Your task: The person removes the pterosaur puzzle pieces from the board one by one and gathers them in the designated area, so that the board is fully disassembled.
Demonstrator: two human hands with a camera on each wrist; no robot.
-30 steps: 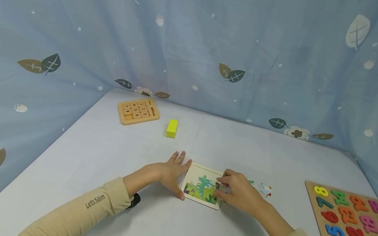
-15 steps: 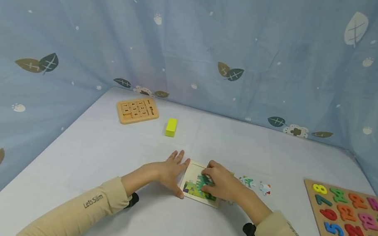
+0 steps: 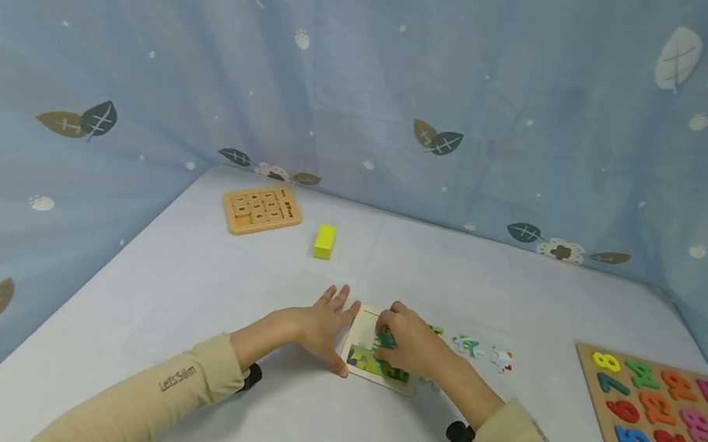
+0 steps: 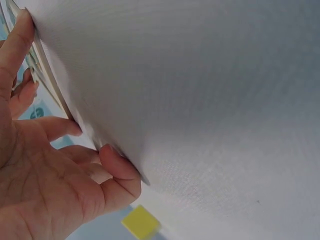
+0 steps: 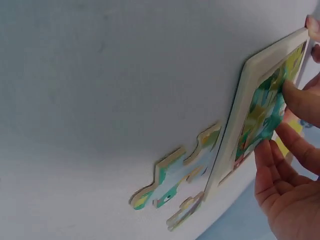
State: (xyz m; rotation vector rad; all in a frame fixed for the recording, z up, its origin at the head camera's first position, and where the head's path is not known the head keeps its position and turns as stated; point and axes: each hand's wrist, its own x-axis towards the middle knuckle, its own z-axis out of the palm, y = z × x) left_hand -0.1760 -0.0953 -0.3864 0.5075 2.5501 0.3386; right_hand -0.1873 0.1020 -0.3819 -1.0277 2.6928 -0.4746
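A small wooden jigsaw tray (image 3: 362, 325) lies on the table, its lower part filled with a green and teal dinosaur picture. My left hand (image 3: 315, 329) is spread at its left side, with thumb and forefinger touching the tray's edge. Over the middle of the tray, my right hand (image 3: 414, 344) pinches a teal puzzle piece (image 3: 386, 338) between thumb and fingertips. In the right wrist view the piece sits at or just above the picture; I cannot tell whether it is seated. Several loose puzzle pieces (image 5: 170, 170) lie right of the tray, partly hidden by the right hand in the head view.
A number board (image 3: 611, 416) with coloured digits lies at the right. Farther back stand a yellow block (image 3: 324, 241) and a wooden sliding number puzzle (image 3: 262, 210). A patterned blue curtain (image 3: 378, 83) surrounds the white table (image 3: 261, 426).
My right hand has moved left from the tray's right edge to over its middle, then stayed there, while the teal piece shifted in its fingers. My left hand has kept its place.
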